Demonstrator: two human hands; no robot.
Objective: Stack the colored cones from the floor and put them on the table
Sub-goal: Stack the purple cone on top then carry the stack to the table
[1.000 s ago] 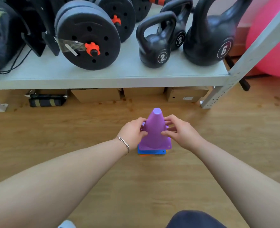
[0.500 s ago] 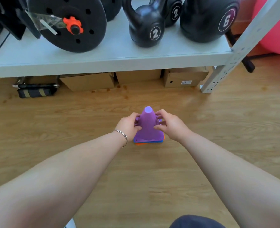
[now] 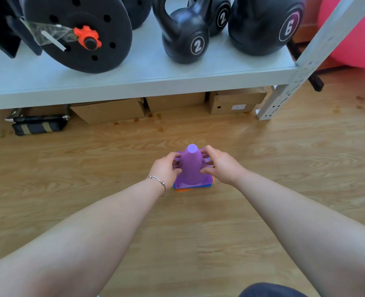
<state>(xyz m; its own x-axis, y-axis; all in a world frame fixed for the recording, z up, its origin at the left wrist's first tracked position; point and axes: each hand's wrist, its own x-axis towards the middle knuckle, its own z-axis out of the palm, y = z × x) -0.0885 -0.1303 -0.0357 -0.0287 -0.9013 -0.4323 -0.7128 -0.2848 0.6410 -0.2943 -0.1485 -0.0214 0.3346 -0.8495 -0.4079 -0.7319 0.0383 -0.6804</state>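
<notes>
Only thin blue and orange base edges peek out under the purple cone (image 3: 191, 168). Ball (image 3: 355, 37) at 2 o'clock is cropped, box label (image 3: 238, 107) unreadable.

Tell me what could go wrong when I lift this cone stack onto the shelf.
Both hands, left hand and right hand, grip only the purple cone; the blue and orange bases beneath might stay on the floor or drop off midway. The shelf front is crowded with kettlebells and weight plates, so the stack could bump them.
</notes>
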